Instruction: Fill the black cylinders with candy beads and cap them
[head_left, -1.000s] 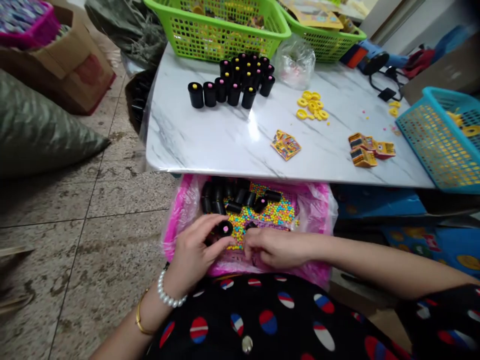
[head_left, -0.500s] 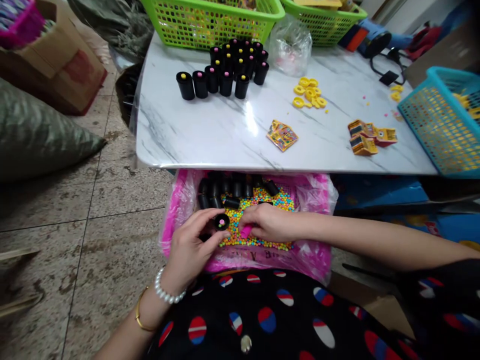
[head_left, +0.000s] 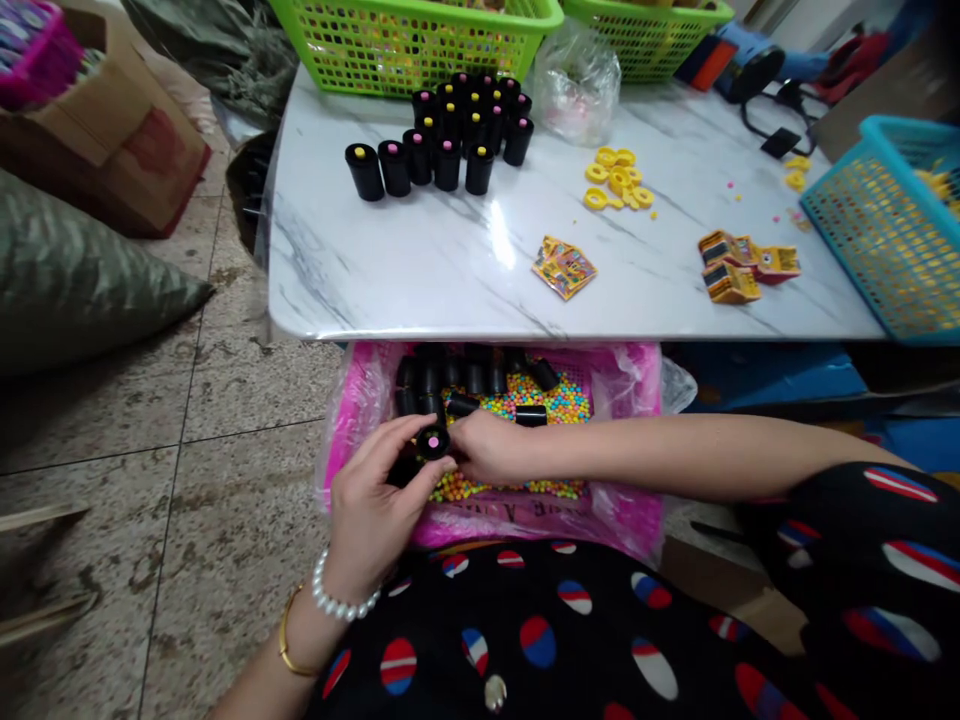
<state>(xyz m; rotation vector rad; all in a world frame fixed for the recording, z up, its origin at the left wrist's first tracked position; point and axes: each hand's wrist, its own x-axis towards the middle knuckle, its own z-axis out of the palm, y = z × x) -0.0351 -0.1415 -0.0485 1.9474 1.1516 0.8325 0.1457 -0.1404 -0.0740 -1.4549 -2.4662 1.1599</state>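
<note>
My left hand [head_left: 382, 480] is closed around a small black canister [head_left: 433, 442], gripped between thumb and fingers with its pink-centred end facing up. Right beside it, my right hand [head_left: 487, 445] has its fingers curled low against the canister. Whatever those fingers hold is hidden. Both hands are over a pink plastic-lined basket [head_left: 645, 420]. Small coloured beads [head_left: 566, 400] cover its bottom. More black canisters stand in the basket's far left part, and one black canister [head_left: 531, 415] lies on the beads behind my right wrist.
On the marbled table [head_left: 420, 290] stand several black canisters [head_left: 447, 165] with pink or yellow knobs. Also there are yellow rings [head_left: 619, 180], printed packets [head_left: 564, 267], small printed boxes [head_left: 731, 265], a plastic bag [head_left: 577, 90], green baskets [head_left: 420, 50] and a blue basket [head_left: 862, 220].
My right hand has moved left, up to the canister in my left hand. The pink piece it held is now out of sight. The canister has shifted slightly left.
</note>
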